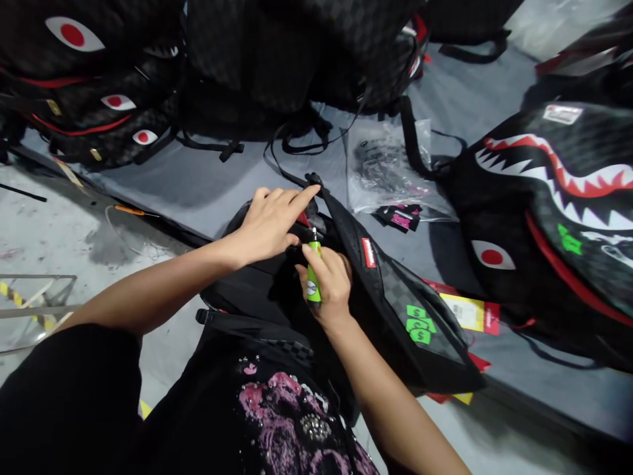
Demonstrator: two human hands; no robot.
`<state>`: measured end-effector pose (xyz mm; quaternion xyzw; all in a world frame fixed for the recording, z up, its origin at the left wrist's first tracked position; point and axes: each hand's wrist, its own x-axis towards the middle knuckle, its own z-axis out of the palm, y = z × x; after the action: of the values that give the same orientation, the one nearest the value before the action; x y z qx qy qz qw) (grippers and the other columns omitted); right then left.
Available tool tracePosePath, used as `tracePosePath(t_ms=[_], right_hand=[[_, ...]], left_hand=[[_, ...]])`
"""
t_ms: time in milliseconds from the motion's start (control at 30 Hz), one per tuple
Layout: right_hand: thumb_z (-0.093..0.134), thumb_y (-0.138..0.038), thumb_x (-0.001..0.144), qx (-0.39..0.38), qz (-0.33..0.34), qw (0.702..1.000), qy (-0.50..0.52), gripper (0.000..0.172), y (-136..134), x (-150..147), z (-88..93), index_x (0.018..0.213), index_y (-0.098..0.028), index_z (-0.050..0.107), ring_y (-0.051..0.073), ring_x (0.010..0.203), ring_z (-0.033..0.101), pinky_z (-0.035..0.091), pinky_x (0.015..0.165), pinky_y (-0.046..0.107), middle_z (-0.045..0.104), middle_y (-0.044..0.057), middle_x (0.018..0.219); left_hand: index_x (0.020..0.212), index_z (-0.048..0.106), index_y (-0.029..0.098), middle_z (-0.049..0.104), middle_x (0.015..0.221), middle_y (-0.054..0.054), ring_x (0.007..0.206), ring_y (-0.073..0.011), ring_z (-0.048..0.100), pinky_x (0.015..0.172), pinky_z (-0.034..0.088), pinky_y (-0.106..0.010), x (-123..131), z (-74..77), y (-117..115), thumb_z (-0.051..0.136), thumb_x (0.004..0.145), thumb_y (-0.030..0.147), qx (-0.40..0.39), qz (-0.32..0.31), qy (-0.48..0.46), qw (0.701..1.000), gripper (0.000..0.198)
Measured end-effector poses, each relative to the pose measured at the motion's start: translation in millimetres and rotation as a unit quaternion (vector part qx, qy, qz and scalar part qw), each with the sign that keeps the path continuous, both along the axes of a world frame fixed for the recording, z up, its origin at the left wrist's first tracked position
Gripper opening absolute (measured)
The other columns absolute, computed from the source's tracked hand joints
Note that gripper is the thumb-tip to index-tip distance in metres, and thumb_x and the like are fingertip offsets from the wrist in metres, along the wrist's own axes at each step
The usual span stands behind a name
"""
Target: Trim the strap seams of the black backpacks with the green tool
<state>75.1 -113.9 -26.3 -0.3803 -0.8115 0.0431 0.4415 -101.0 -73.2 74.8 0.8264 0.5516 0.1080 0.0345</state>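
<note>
Black backpack at bench edge: probably light, floppy; best held by its rim. Left hand spread over it, nothing visibly gripped; right hand curls round green tool (likely hard, slick).

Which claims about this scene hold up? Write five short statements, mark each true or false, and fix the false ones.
1. The right hand holds a green tool with its thin tip pointing up in the picture. True.
2. The left hand is closed around the same tool. False: its fingers are extended over the upper part of the black bag.
3. A bag with a toothed mouth design is at the right of the picture. True.
4. The clear plastic bag is left of both hands in the picture. False: it is to their right.
5. The patches on the black bag's side are blue. False: they are green.
</note>
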Motion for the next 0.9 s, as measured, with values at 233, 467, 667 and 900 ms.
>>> tracePosePath(t_ms=[233, 467, 667, 900], right_hand=[[0.05, -0.031, 0.098, -0.09, -0.008, 0.996, -0.019, 0.028, 4, -10, 14.5, 0.12, -0.021, 0.064, 0.024, 0.095, 0.063, 0.044, 0.101, 0.047, 0.07, 0.01, 0.097], [0.058, -0.027, 0.09, -0.025, 0.029, 0.999, 0.037, 0.018, -23, 4, 9.9, 0.108, -0.026, 0.058, 0.023, 0.082, 0.065, 0.051, 0.084, 0.043, 0.07, 0.005, 0.084], [0.056, -0.027, 0.091, -0.009, 0.046, 0.993, 0.104, 0.027, -23, 12, 4.1, 0.118, -0.026, 0.053, 0.024, 0.087, 0.068, 0.055, 0.084, 0.047, 0.073, 0.005, 0.09], [0.055, -0.025, 0.092, -0.034, 0.036, 0.992, 0.112, 0.03, -23, 14, 1.2, 0.121, -0.025, 0.052, 0.024, 0.096, 0.069, 0.055, 0.089, 0.047, 0.074, 0.007, 0.097]], left_hand=[[0.151, 0.03, 0.018, 0.058, 0.136, -0.011, 0.12, -0.0277, 0.053, 0.1, 0.034, -0.042, -7, -0.8, 7, 0.061, 0.081, 0.012, -0.015, -0.043, -0.013, 0.999, 0.077], [0.15, 0.033, 0.017, 0.055, 0.14, -0.013, 0.125, -0.0278, 0.051, 0.105, 0.035, -0.044, -7, -16.3, 7, 0.068, 0.084, 0.017, 0.027, -0.055, -0.007, 0.998, 0.075], [0.156, 0.011, 0.011, 0.03, 0.157, -0.025, 0.146, -0.0383, 0.029, 0.115, 0.028, -0.054, -4, -9.8, -12, 0.08, 0.075, 0.027, 0.056, -0.085, 0.047, 0.994, 0.108], [0.158, 0.006, 0.02, 0.013, 0.165, -0.021, 0.153, -0.0405, 0.013, 0.116, 0.021, -0.064, 10, -22.5, -15, 0.078, 0.074, 0.021, 0.092, -0.049, 0.121, 0.987, 0.111]])
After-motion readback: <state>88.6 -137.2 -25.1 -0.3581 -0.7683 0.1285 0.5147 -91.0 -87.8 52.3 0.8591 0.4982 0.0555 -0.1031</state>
